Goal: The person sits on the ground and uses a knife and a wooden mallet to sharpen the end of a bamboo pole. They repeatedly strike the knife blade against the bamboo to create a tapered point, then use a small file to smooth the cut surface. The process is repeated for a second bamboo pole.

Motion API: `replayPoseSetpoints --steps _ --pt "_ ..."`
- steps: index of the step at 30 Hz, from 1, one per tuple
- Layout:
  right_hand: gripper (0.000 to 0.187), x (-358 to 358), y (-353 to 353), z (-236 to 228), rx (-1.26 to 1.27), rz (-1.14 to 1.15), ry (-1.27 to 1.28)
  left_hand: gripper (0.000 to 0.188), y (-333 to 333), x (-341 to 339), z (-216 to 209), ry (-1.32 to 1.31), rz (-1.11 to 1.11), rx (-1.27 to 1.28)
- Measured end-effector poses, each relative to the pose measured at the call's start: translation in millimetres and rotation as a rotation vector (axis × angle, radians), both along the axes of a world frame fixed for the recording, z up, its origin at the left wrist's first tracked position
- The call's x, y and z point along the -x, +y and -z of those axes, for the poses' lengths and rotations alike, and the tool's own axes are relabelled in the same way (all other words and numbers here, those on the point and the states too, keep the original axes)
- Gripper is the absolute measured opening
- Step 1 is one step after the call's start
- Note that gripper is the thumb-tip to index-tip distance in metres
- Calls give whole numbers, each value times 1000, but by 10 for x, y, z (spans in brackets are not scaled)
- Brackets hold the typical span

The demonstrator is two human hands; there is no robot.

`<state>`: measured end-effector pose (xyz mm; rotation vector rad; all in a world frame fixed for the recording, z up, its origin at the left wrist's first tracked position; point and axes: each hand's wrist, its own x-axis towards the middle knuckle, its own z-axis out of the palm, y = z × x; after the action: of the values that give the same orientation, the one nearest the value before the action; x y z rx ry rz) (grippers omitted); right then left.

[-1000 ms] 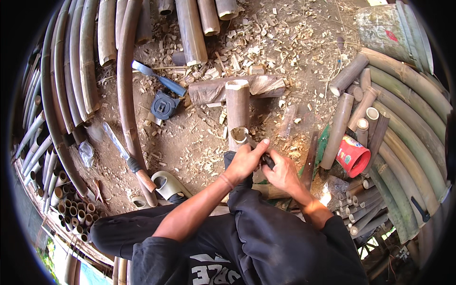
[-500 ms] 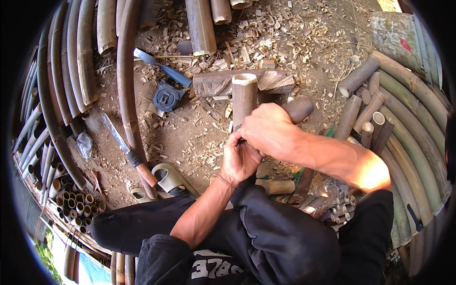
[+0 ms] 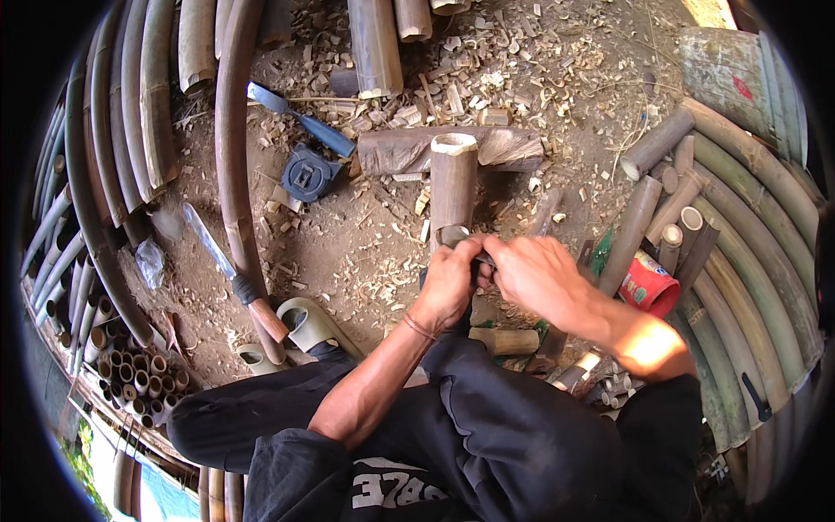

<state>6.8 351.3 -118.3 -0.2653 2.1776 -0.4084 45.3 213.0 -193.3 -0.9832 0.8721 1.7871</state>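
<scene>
Right hand [image 3: 541, 270] has drawn back toward the near right since half a second ago, when it was higher over the work with a dark handle jutting out to the far right; that handle no longer shows, and the red tub [image 3: 651, 287], then covered by the arm, is in sight.

As far as this crowded spot lets one tell, the short tube [image 3: 454, 234] is a separate piece, its open pale end rising just beyond the left hand [image 3: 448, 278], between that hand and the tall tube [image 3: 454, 190]. Left fingers are curled round its body. Right fingers are bent in tight beside them; what they grip is hidden, so I cannot tell.

It looks like bamboo: probably light, stiff and dry, fairly smooth on the skin, with a thin rim that could split along the grain. The solid wall below the rim seems the best hold, fingers off the cut edge.

Just beyond, the tall tube shows its open top in front of the log [image 3: 391, 154]; how deep it goes is too dark to judge. To the right, the red tub lies tipped, mouth toward the near right; no contents can be made out. A clear bag [image 3: 150, 264] lies crumpled at left, contents unclear. Farther left of the log are a tape measure [image 3: 309, 174] and a chisel [image 3: 326, 137]; nearer lies a knife [image 3: 245, 289].
</scene>
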Motion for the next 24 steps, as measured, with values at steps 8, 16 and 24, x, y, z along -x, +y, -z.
replayPoseSetpoints --steps 8,16,24 --pt "6 598 -385 97 54 -598 94 31 -53 38 -135 -298 -605 -298" --pt "11 -37 245 315 40 -529 88 40 277 -617 149 -304 -505 -505" --pt "28 -1204 -181 612 230 551 134 36 -185 -409 206 92 511 270"
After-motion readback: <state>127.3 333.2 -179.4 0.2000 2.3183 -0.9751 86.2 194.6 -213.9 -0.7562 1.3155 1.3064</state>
